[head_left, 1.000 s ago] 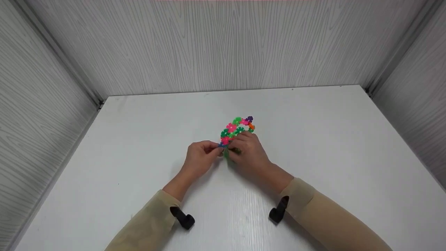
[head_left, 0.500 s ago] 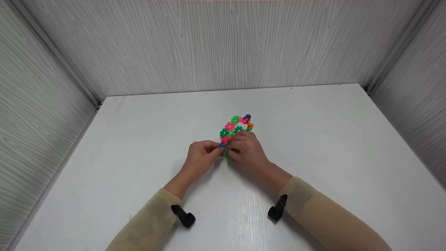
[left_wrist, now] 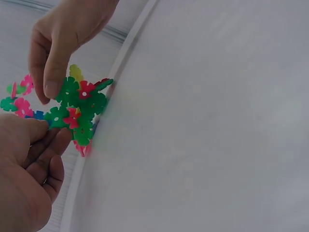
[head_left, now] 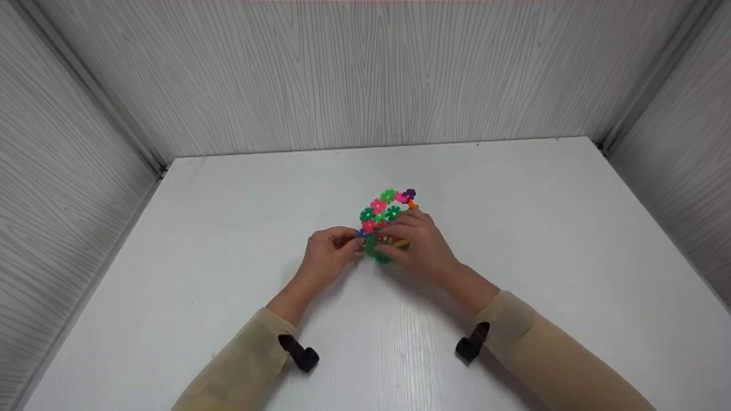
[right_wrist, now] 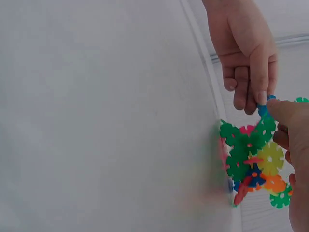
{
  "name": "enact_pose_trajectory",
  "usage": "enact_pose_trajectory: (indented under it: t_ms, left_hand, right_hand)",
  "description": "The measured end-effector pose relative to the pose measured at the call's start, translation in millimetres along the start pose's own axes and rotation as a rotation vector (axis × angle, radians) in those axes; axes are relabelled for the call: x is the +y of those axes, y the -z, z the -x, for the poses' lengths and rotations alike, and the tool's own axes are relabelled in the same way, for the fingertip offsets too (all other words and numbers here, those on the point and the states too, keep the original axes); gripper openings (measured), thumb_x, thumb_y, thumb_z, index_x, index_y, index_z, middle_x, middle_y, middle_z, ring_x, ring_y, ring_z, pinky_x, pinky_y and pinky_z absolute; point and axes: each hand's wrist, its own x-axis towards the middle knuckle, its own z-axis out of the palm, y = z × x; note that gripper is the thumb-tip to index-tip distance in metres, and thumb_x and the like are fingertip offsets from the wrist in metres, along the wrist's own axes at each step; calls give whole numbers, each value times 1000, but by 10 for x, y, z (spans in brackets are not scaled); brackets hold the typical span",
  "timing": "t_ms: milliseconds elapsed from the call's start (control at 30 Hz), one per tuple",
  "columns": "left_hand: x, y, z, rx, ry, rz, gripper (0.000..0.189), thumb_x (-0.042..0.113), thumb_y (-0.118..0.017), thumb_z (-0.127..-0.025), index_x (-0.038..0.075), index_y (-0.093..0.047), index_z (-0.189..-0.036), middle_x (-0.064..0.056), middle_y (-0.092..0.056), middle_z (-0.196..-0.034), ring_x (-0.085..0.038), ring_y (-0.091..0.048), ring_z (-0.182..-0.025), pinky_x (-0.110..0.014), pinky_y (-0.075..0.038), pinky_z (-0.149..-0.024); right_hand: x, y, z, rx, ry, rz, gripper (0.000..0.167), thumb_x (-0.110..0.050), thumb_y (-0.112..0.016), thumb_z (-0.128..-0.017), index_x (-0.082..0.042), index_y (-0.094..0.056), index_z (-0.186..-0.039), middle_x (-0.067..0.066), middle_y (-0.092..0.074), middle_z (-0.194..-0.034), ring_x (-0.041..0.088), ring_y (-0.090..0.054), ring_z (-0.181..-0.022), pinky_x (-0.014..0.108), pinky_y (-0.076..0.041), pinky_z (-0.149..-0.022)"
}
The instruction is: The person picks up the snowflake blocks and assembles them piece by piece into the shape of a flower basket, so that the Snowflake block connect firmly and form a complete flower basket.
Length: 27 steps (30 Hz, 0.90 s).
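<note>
A cluster of interlocking plastic flower discs [head_left: 378, 206] in green, pink, orange, purple and other colours is near the middle of the white table. At its near left side my left hand [head_left: 328, 257] pinches a blue disc [right_wrist: 263, 110] between thumb and fingertips. My right hand [head_left: 425, 245] lies over the right side of the cluster, thumb and index finger apart, with the fingertips close to the green discs [left_wrist: 67, 92]. It hides part of the build in the head view. Yellow and orange discs [right_wrist: 273, 183] show beneath it in the right wrist view.
The white tabletop [head_left: 365, 354] extends around both arms. A grey wood-grain panel [head_left: 365, 74] rises behind it, with side panels at left and right. Black wrist straps [head_left: 300, 354] sit on both sleeves.
My right hand has shifted a little to the right and its thumb and index finger have spread, exposing more green and yellow discs. My left hand stays nearly still on the blue disc.
</note>
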Motion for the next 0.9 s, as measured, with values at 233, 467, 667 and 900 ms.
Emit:
enact_pose_trajectory:
  t_ms: [233,467,667,900]
  left_hand:
    - [-10,80,-79,-28,28,-5,20,9,-68,-105,3,-78,-120,-11,-78,-106,-23,-75,-98,-31,-60,-93]
    - [-1,132,-194,-74,63,-36,23,11,-64,-107,5,-77,-125,-7,-78,-108,-22,-74,-103,-34,-57,-100]
    - [-17,139,-275,-89,65,-50,23,13,-63,-108,6,-77,-125,-8,-77,-112,-20,-73,-104,-35,-57,-101]
    - [26,169,-295,-42,97,-87,25,12,-67,-106,11,-74,-130,-4,-75,-116,-18,-73,-103,-33,-59,-97]
  right_hand:
    - [236,299,104,119,-52,-18,11,-9,-87,-89,-5,-83,-98,5,-77,-89,26,-63,-97,39,-58,-85]
    - [399,420,209,137,-220,-16,17,-12,-82,-95,-7,-78,-110,6,-76,-101,27,-65,-102,42,-55,-89]
    - [433,437,224,49,-380,-73,17,-14,-78,-99,-8,-80,-115,6,-76,-109,27,-66,-108,47,-55,-97]
    - [488,487,196,18,-483,-129,18,-16,-75,-101,-7,-80,-116,6,-77,-111,26,-66,-108,50,-55,-98]
